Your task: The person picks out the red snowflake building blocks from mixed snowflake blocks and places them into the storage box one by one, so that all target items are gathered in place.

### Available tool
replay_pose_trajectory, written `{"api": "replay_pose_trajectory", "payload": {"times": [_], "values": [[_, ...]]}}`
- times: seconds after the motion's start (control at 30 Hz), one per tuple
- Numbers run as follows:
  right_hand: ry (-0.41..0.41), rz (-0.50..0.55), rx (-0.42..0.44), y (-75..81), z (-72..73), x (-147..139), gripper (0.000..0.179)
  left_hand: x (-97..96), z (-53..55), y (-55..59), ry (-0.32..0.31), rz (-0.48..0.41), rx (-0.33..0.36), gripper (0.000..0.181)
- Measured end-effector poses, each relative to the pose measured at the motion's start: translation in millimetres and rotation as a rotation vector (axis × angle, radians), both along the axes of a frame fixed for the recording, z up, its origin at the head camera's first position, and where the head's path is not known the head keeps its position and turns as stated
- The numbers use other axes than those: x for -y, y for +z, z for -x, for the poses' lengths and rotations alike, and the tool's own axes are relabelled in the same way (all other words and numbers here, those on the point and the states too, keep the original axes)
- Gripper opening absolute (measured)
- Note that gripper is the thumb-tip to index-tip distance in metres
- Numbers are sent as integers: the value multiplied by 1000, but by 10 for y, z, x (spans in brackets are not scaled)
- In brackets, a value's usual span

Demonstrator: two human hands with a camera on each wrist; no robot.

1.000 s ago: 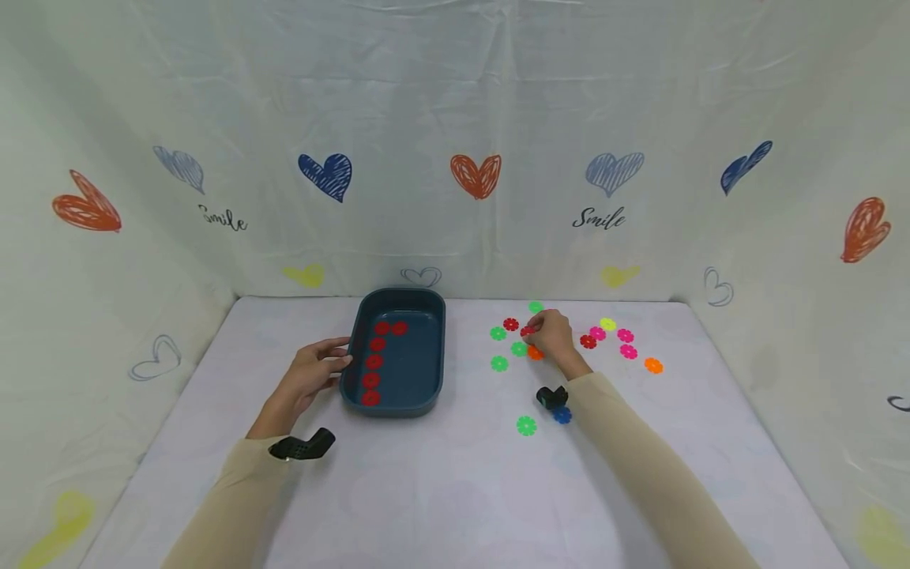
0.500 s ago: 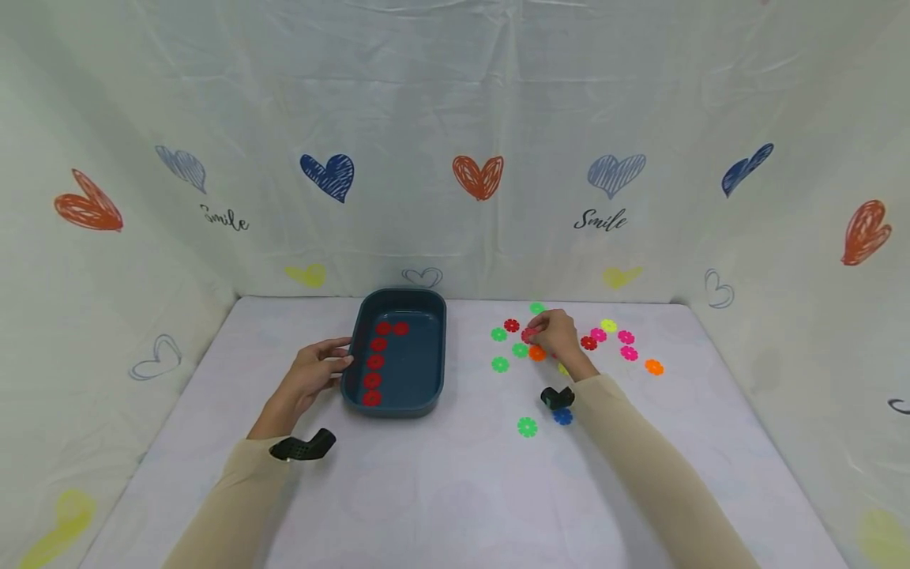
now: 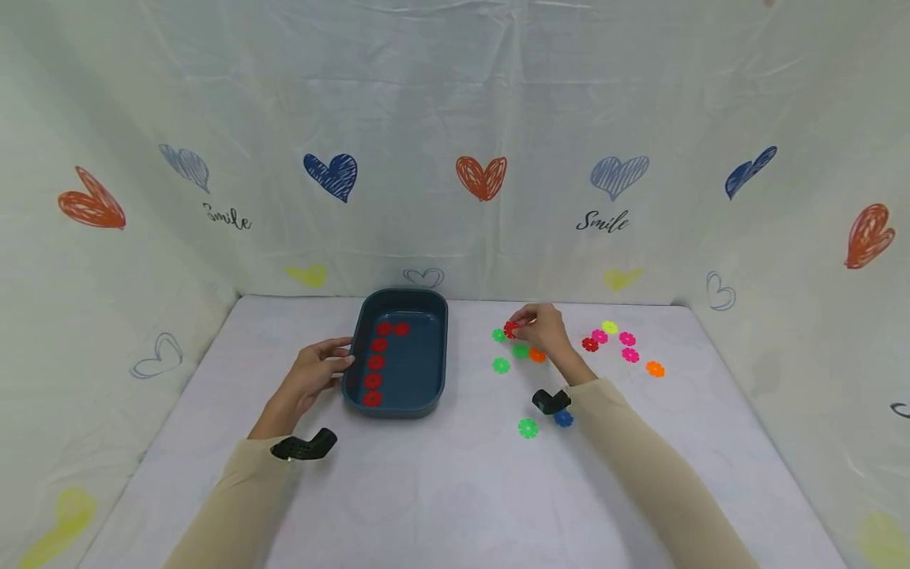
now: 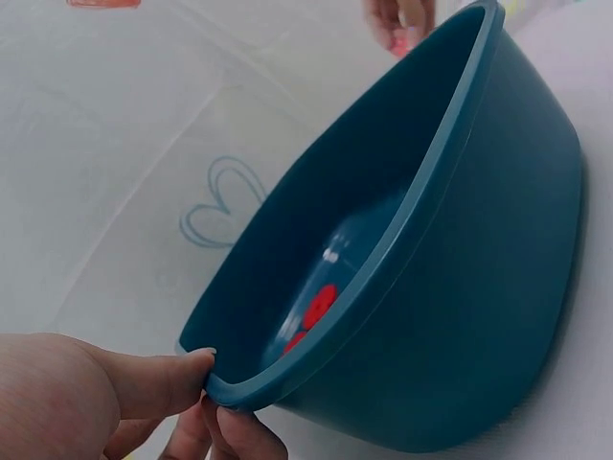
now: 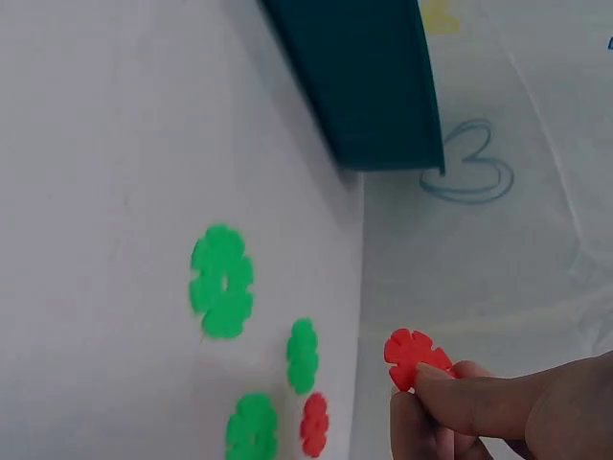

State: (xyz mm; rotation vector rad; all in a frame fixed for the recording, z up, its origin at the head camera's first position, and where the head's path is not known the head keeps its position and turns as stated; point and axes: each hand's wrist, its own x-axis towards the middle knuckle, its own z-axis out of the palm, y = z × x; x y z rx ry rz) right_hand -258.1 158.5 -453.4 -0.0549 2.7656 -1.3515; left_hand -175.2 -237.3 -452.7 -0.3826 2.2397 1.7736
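My left hand (image 3: 321, 370) holds the left rim of a dark teal plastic basin (image 3: 421, 371), thumb at the rim and fingers curled below it, as the left wrist view shows. Inside the basin, several red flower-shaped discs (image 3: 376, 362) form a column, with one more beside the top disc. Between thumb and fingers, my right hand (image 3: 543, 328) pinches a red notched flower disc (image 5: 412, 358), raised above the table. Below it in the right wrist view lie another red disc (image 5: 314, 425) and green discs (image 5: 222, 282).
An orange disc (image 3: 537, 356) lies near the right hand. Pink discs (image 3: 629, 356), a dark red disc (image 3: 590, 344), a yellow disc (image 3: 610, 326) and another orange disc (image 3: 655, 369) lie farther right. Nearer lie green (image 3: 528, 428) and blue (image 3: 564, 419) discs. A printed curtain (image 3: 398, 95) backs the table.
My right hand has picked up a red disc from among the scattered ones and moved it slightly left. The left hand and basin have stayed in place.
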Motion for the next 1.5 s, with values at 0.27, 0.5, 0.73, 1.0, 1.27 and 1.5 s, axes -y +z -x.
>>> {"api": "replay_pose_trajectory", "payload": {"times": [0.27,0.5,0.73,1.0,1.27,1.5], "values": [[89,54,-26,216,-74,433,16,-6,3,5,9,11,13,54],[152,68,-36,296,-96,843,16,-8,25,-18,18,13,8,52],[214,45,-44,299,-100,1189,16,-11,23,-10,16,5,-2,53],[272,12,-11,289,-33,1490,15,-27,45,-33,50,11,24,52],[267,-57,12,210,101,1668,17,-41,53,-41,52,-10,14,51],[233,-122,56,116,195,1806,16,-33,51,-33,53,-4,21,51]]}}
